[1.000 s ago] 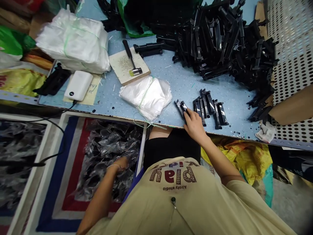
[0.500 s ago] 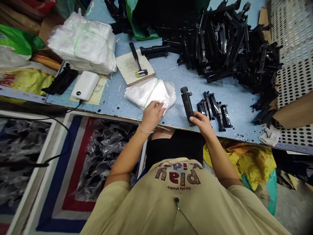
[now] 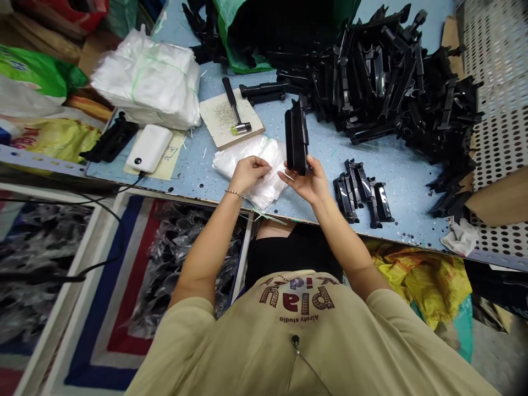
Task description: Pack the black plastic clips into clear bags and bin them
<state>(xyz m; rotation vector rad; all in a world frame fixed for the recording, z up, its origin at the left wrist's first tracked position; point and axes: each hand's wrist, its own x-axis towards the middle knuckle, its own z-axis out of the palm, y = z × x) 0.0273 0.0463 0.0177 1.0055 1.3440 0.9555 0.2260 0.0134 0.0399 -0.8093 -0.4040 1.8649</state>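
Observation:
My right hand point(image 3: 310, 180) grips a long black plastic part point(image 3: 296, 137) by its lower end, holding it raised and nearly upright over the table. My left hand point(image 3: 249, 174) is closed in a pinch over a stack of thin white plastic bags point(image 3: 268, 190), seemingly with the edge of a bag between its fingertips. A green tie strip lies along the stack's lower corner. Right of my hands, several similar black parts point(image 3: 363, 190) lie side by side on the table. Behind the bags, a hammer point(image 3: 236, 110) rests on a pale board point(image 3: 214, 118).
A big heap of black parts point(image 3: 379, 77) covers the back right beside a green sack point(image 3: 225, 33). A tied bundle of white bags point(image 3: 148, 82) and a white power bank point(image 3: 149, 147) with a cable stand left. Below the table is a bin point(image 3: 86, 324) of bagged parts.
My right hand has lifted the black part off the table and moved it left, turning it upright beside the bags. My left hand has shifted slightly left and up, pinching at the bags.

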